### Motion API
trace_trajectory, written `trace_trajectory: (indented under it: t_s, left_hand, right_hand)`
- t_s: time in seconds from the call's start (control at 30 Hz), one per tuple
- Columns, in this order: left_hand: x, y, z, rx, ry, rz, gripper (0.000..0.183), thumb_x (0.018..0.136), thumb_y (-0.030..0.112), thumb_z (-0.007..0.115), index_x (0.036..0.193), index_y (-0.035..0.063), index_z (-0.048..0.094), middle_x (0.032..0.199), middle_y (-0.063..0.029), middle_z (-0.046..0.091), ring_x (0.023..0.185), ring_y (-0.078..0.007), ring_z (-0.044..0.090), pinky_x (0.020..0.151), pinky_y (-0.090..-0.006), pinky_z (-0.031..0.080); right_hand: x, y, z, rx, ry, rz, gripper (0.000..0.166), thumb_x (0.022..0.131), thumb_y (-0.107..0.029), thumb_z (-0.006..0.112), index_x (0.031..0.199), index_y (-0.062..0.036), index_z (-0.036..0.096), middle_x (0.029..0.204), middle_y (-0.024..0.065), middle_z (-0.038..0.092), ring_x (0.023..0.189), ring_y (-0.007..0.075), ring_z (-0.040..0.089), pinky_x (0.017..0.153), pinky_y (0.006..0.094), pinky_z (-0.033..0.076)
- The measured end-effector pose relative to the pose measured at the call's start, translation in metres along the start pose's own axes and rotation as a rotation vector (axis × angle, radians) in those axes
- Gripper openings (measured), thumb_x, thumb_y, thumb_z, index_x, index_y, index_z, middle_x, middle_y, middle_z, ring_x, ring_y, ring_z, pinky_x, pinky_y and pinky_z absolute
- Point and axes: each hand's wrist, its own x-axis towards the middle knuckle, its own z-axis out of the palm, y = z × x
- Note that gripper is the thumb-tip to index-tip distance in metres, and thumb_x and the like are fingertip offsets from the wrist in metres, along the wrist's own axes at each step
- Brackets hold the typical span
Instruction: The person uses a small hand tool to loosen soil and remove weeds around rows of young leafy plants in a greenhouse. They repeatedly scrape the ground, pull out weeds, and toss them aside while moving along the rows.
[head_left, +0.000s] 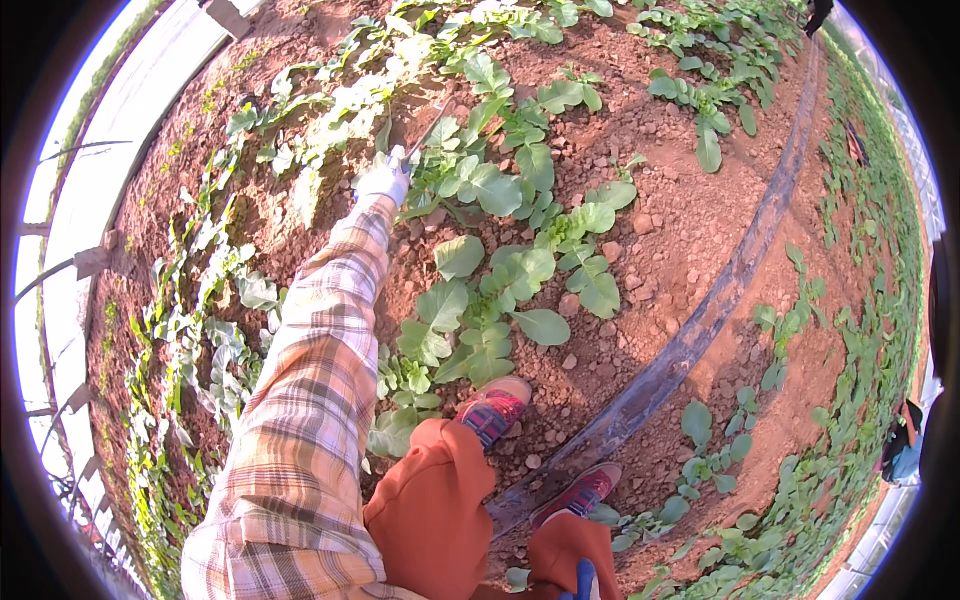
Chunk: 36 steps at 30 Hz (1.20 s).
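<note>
My left hand (384, 180), in a pale glove below a plaid sleeve, is closed around a thin hand tool (431, 127) among leafy green plants. The tool slants up and right from the fist, and leaves partly hide its head. Lobed-leaf plants (517, 274) grow in a row from the hand down to my shoe. At the bottom edge, a blue and white gloved part of my right hand (587, 581) shows against my orange trouser leg; the rest is out of view.
A flat dark irrigation hose (675, 360) curves over the reddish soil and passes between my shoes (495, 409). More leafy rows (817, 465) grow at the right. White sheeting (176, 45) with thin rods borders the bed at the left. Clods and small stones lie around the plants.
</note>
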Motion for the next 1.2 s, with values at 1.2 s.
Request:
trace_trajectory:
  t_s: [1.2]
  left_hand:
    - [-0.105,-0.098,-0.041,-0.162,-0.17,0.024,0.038,0.091,0.04,0.043,0.115,0.0105,0.05,0.091,-0.02,0.065,0.084,-0.0383,0.062,0.074,-0.0468,0.048]
  right_hand:
    - [-0.018,0.027,0.002,0.049,0.095,-0.231,0.048,0.088,-0.013,0.057,0.134,-0.01,0.046,0.09,0.0196,0.06,0.076,0.0353,0.058,0.068,0.0398,0.044]
